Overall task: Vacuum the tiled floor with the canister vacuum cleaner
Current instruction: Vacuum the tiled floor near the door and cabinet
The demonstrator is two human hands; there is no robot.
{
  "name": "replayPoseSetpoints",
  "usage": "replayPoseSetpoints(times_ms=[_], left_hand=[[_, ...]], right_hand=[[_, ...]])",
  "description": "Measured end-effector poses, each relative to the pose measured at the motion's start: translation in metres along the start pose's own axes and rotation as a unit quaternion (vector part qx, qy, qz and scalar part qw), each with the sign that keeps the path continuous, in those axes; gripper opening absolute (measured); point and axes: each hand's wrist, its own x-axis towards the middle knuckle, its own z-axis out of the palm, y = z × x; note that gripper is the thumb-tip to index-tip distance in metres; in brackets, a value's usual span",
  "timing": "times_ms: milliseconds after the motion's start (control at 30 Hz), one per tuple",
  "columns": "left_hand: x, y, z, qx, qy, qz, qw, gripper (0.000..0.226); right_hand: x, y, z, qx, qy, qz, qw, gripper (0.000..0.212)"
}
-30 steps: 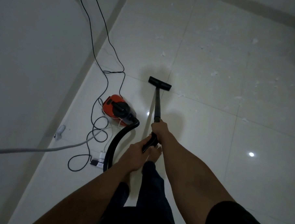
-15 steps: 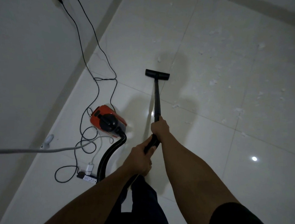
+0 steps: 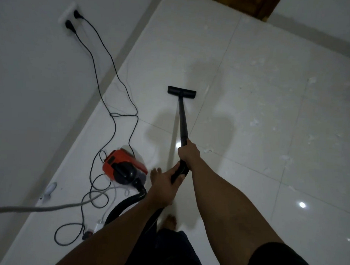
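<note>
wand (image 3: 183, 118): long axis runs near to far, leaning slightly left | nozzle (image 3: 182, 92): far end, flat on tiled floor (image 3: 248, 185), bar lying left-right | right hand (image 3: 189, 153): wrapped round wand | left hand (image 3: 163, 186): grips handle end, just nearer | canister (image 3: 124, 168): red, left of hands, hose (image 3: 127, 204) curving nearer | white scraps (image 3: 254, 122): scattered right

A grey cable (image 3: 36, 208) trails at left; brown wood (image 3: 263, 6) shows at top.

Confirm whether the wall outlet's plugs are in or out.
In: upper plug and lower plug both sit in the white outlet, cords hanging.
</note>
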Motion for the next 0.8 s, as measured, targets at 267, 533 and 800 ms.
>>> replayPoseSetpoints(times_ms=[267, 533, 800], left_hand=[[0.082, 0.039, -0.086, -0.045, 0.009, -0.029, 0.999, 0.049], [0.157, 0.066, -0.145, -0.041, 0.001, -0.042, 0.998, 0.047], [0.243, 0.110, -0.185, -0.002, -0.009, -0.042, 0.999, 0.048]], right_hand=[[0.057, -0.104, -0.015, -0.007, -0.001, 0.012, 1.000, 0.067], [0.110, -0.183, -0.031, 0.047, -0.006, 0.046, 0.998, 0.069], [0.169, -0.257, -0.076, 0.063, -0.003, 0.052, 0.997, 0.065]])
